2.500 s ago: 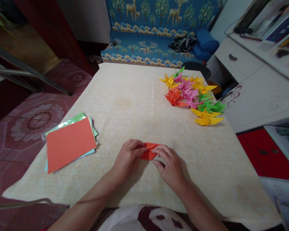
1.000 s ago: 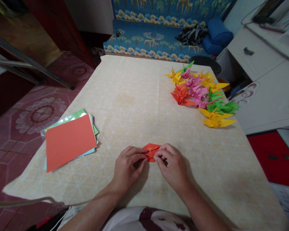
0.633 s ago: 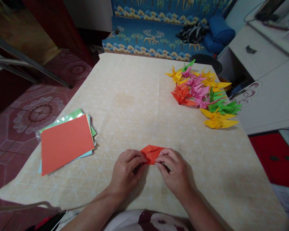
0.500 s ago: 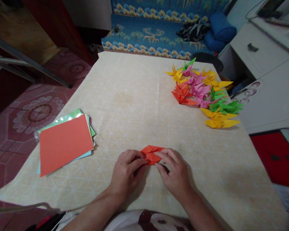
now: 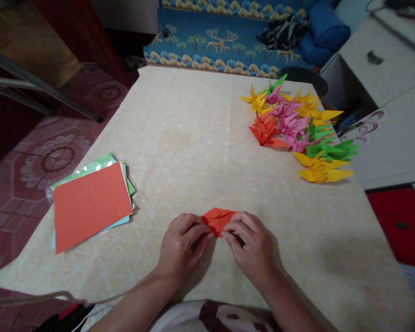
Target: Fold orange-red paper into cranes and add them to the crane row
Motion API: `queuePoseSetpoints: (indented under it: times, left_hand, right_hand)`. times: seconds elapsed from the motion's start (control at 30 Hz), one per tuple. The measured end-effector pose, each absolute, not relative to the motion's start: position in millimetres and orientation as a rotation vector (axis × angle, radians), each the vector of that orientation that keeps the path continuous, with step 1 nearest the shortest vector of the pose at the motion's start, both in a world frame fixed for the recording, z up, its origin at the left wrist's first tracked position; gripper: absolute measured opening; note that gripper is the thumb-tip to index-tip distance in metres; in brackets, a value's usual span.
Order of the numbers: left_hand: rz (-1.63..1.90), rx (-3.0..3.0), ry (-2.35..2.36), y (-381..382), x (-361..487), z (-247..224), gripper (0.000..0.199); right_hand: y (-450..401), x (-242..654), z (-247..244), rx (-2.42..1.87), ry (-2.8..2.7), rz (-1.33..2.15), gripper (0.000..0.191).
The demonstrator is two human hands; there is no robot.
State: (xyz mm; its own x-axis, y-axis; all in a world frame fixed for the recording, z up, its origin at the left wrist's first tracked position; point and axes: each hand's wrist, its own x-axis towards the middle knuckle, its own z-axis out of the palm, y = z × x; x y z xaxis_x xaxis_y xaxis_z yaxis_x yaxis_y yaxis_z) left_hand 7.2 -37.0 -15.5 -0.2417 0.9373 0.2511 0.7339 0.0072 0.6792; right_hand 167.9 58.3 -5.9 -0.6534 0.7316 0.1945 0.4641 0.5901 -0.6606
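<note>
A partly folded piece of orange-red origami paper [image 5: 217, 220] lies on the table near its front, between both hands. My left hand [image 5: 184, 242] is closed on its left side, thumb and fingers pinching the near left edge. On the opposite side, my right hand [image 5: 251, 242] grips the near right edge between thumb and curled fingers. Several creased layers show on top of the paper, with a raised flap along the far edge. The fingertips hide its left and right ends.
Folded paper cranes [image 5: 290, 122] in orange, pink, yellow and green cluster at the table's far right. A stack of coloured paper sheets [image 5: 93, 207], orange on top, lies at the left on a plastic packet. A white cabinet [image 5: 394, 106] stands beyond the right edge.
My right fingers have curled in and moved slightly toward the paper's near edge, closer to my left thumb. The view has shifted a little; the paper stays in place.
</note>
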Motion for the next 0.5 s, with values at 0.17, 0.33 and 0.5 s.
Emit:
queuePoseSetpoints:
  times: [0.17, 0.33, 0.5]
  left_hand:
    - [1.048, 1.698, 2.024, -35.4, 7.5, -14.1, 0.008]
    - [1.032, 1.652, 2.019, -34.8, 8.1, -11.4, 0.008]
    - [1.031, 1.639, 2.031, -32.9, 8.7, -9.6, 0.009]
  right_hand:
    - [58.8, 163.6, -5.8, -1.007, -2.351, 0.823, 0.010]
    - [58.6, 159.9, -4.0, -1.091, -2.365, 0.821, 0.011]
    - [58.9, 157.8, -5.2, -1.116, -2.373, 0.778, 0.012]
